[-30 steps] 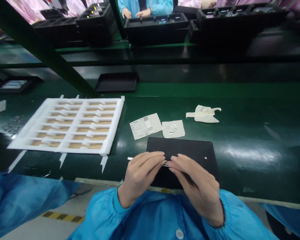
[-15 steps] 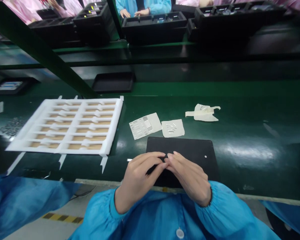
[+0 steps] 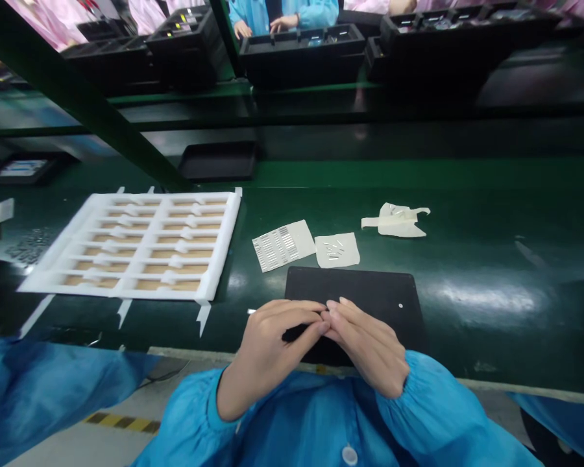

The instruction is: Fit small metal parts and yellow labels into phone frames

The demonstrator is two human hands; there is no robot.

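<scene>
White foam tray (image 3: 222, 243) sat left on green conveyor belt (image 3: 467, 337); black trays (image 3: 302, 65) ran along top, co-worker's blue sleeve (image 3: 311, 10) behind them.

no words, numbers or brands can be read anywhere. the black tray (image 3: 181, 23) across the far side of the belt has small yellow marks, too small to tell. a pale label (image 3: 20, 168) on the dark tray at the left is too blurred to read. the paper sheet (image 3: 283, 245) on the belt shows rows of tiny bars, with no legible writing.
</scene>
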